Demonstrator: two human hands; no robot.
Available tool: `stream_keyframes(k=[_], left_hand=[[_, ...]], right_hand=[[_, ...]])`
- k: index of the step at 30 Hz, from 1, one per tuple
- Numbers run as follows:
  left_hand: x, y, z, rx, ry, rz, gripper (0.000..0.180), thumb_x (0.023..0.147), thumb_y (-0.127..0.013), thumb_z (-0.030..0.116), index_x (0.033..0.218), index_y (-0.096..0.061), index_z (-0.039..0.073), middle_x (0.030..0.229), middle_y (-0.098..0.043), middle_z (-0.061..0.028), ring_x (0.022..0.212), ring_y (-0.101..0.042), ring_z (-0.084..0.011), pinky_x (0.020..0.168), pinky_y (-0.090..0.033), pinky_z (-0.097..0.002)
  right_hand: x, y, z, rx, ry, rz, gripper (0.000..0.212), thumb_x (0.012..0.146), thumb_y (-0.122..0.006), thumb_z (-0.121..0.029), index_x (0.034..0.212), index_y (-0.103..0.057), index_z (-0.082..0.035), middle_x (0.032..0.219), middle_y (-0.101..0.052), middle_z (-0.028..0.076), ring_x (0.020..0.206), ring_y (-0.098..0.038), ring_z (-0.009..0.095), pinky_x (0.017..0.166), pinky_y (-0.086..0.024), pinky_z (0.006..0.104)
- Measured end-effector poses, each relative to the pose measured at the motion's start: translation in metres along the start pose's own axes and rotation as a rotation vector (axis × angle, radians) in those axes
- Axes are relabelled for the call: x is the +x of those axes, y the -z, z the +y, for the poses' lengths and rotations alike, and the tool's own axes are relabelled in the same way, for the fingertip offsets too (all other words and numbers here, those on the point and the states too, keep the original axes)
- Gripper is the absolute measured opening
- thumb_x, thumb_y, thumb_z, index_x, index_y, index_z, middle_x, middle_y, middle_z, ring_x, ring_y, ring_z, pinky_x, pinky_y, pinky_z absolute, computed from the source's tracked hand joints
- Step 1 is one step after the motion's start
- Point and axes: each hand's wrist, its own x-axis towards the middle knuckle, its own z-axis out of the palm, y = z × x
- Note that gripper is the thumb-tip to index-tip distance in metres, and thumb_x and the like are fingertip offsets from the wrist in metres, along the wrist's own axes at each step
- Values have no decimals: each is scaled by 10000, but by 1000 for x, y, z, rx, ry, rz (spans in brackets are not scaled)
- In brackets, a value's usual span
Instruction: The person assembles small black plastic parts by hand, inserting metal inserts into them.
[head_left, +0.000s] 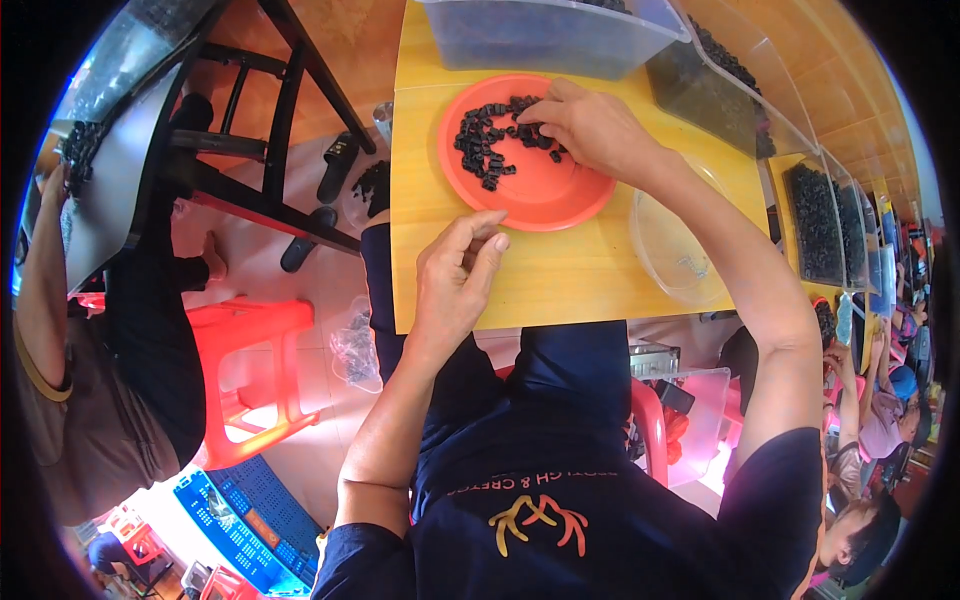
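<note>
A round orange-red plate [545, 205] lies on the yellow table, with many small black pieces [480, 145] gathered over its left and upper part. My right hand [590, 125] reaches over the plate's upper right, fingers bent and close together, their tips among the black pieces. Whether a piece sits between those fingertips is hidden. Just off the plate's lower left edge hovers my left hand [460, 268]. Its index finger points toward the rim, the thumb stands a little apart, and the other fingers curl in. No object shows in it.
A clear round dish [665, 245] lies right of the plate under my right forearm. Clear plastic bins [555, 40] stand along the table's far side, several with black pieces. At left are a co-worker's arm [45, 250], a red stool [250, 330] and a blue crate [245, 520].
</note>
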Motion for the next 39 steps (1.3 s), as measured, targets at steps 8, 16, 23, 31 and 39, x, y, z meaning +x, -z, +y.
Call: stream_keyframes(k=[8, 16, 23, 31, 39], left_hand=[[-1, -3, 1, -5, 3, 33, 199, 934, -640, 59, 1122, -661, -2, 875, -649, -63, 717, -588, -100, 628, -472, -242], [1, -3, 3, 22, -19, 22, 196, 934, -638, 53, 1117, -663, -11, 856, -647, -61, 700, -577, -94, 628, -468, -237], [-1, 1, -2, -66, 13, 1, 240, 978, -598, 91, 1188, -632, -21, 943, -667, -69, 786, -600, -93, 696, -481, -233], [5, -15, 31, -226, -72, -2, 295, 966, -621, 69, 1245, -571, -13, 1020, -669, -91, 803, -622, -110, 677, -476, -228], [-2, -31, 38, -291, -88, -30, 267, 898, -688, -11, 1154, -611, -6, 948, -628, -29, 851, -609, -86, 751, -495, -224]], right_hand=[[14, 1, 1, -227, 137, -41, 190, 842, -696, -161, 1027, -715, -121, 1002, -599, 84, 869, -628, 316, 744, -509, 434], [28, 14, 2, -157, 145, -205, 205, 828, -716, -197, 994, -684, -81, 1041, -587, 124, 968, -628, 319, 817, -490, 430], [16, 25, -9, 53, 56, -153, 214, 819, -706, -150, 962, -630, -9, 891, -654, 96, 840, -648, 283, 747, -512, 384], [-59, 22, -45, 946, -15, -172, 158, 931, -668, -63, 1079, -634, -19, 916, -609, -20, 843, -560, 46, 742, -468, 211], [-101, 16, -68, 1254, -183, 3, 156, 930, -680, -104, 1043, -673, 4, 922, -683, 7, 856, -619, 63, 761, -500, 228]])
